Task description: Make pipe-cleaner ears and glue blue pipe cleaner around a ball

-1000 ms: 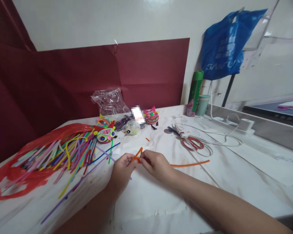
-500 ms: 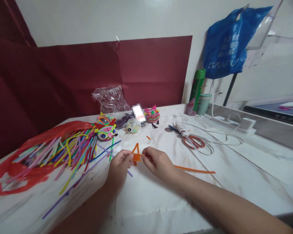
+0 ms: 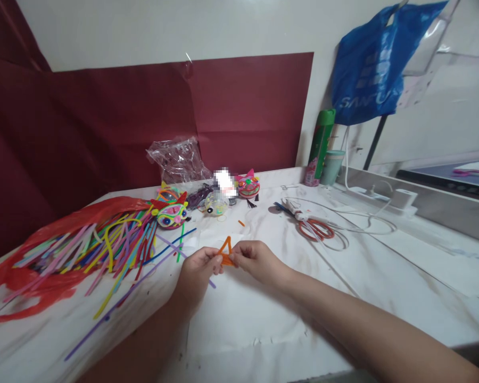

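Between both hands is an orange pipe cleaner point(image 3: 228, 243) bent into a small triangle, its point upward. My left hand point(image 3: 201, 266) pinches its lower left corner with thumb and fingers. The lower right corner is pinched by my right hand point(image 3: 257, 260), whose fingers partly cover it. Just beyond the hands lies a short orange pipe cleaner scrap point(image 3: 241, 223). A purple pipe cleaner point(image 3: 115, 314) stretches along the table left of my left hand, near a blue one point(image 3: 171, 244) and a green one point(image 3: 180, 244).
Many coloured pipe cleaners point(image 3: 115, 244) spill from a red plastic bag point(image 3: 91, 210) on the left. Decorated animal heads point(image 3: 171, 213) stand at the back. Red-handled scissors point(image 3: 315, 230) lie right among white cables point(image 3: 371, 230). A green can point(image 3: 320, 146) and cup point(image 3: 333, 166) stand behind.
My right hand has moved in closer to the left at the triangle's base. The long orange end that stuck out beyond the right hand is no longer visible. The view has shifted slightly.
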Demonstrator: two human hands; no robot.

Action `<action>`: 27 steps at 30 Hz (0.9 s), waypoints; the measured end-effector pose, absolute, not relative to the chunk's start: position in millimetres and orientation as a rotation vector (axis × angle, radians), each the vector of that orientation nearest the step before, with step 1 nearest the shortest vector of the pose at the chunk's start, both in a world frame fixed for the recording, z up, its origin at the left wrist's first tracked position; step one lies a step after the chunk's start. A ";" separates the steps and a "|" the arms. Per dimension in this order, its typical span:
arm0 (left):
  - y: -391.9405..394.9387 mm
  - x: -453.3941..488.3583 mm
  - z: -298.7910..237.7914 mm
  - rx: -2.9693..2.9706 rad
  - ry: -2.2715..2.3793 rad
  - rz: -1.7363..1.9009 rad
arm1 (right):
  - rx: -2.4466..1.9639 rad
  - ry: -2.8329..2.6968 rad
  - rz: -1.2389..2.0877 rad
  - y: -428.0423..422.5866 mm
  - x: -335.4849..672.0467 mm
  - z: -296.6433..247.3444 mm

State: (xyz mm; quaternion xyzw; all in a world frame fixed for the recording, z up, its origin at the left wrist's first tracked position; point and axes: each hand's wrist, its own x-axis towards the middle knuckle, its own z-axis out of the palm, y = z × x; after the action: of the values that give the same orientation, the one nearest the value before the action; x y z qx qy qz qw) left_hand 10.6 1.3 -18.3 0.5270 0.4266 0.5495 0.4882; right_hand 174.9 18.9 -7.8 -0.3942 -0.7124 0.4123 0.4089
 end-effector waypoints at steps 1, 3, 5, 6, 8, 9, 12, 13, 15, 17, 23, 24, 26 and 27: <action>1.2 10.6 -17.9 1.276 1.039 1.317 | -1.000 -1.789 1.035 19.2 175.4 -8.1; 1.0 10.5 -17.6 1.264 1.037 1.303 | -1.008 -1.787 1.033 19.1 176.1 -8.0; 0.9 10.3 -17.9 1.263 1.031 1.314 | -1.009 -1.795 1.023 18.1 176.1 -7.4; 0.8 10.3 -18.1 1.271 1.036 1.321 | -1.008 -1.801 1.014 17.5 175.7 -7.3; 0.7 10.2 -18.4 1.293 1.065 1.324 | -1.007 -1.809 0.993 16.1 174.3 -7.8; 0.5 10.2 -18.4 1.301 1.080 1.322 | -1.006 -1.812 0.989 15.4 173.5 -8.3; -0.9 10.5 -17.9 1.281 1.080 1.319 | -0.990 -1.807 1.032 13.8 171.6 -9.6; -1.5 10.8 -17.5 1.269 1.071 1.328 | -0.982 -1.798 1.058 13.6 171.5 -9.5; -2.7 12.0 -16.4 1.262 1.049 1.351 | -0.973 -1.771 1.098 14.0 171.9 -8.6; -3.3 13.4 -14.6 1.265 1.009 1.370 | -0.990 -1.737 1.117 15.4 172.9 -7.1; -3.6 13.5 -11.4 1.173 0.955 1.344 | -1.056 -1.698 1.130 19.4 175.0 -4.9; -4.0 13.2 -11.7 1.159 0.973 1.327 | -1.054 -1.698 1.128 19.7 175.3 -4.7; -5.0 13.0 -12.7 1.148 0.998 1.302 | -1.050 -1.693 1.125 20.2 176.0 -4.3; -5.4 13.2 -13.3 1.151 1.005 1.298 | -1.049 -1.689 1.126 20.5 176.4 -4.3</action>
State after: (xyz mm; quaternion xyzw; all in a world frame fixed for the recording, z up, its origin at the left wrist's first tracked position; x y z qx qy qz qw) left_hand 13.2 -5.4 -13.3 0.4838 0.4225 0.5455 0.5384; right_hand 176.4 20.5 -4.3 -0.4177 -0.6723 0.4483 0.4154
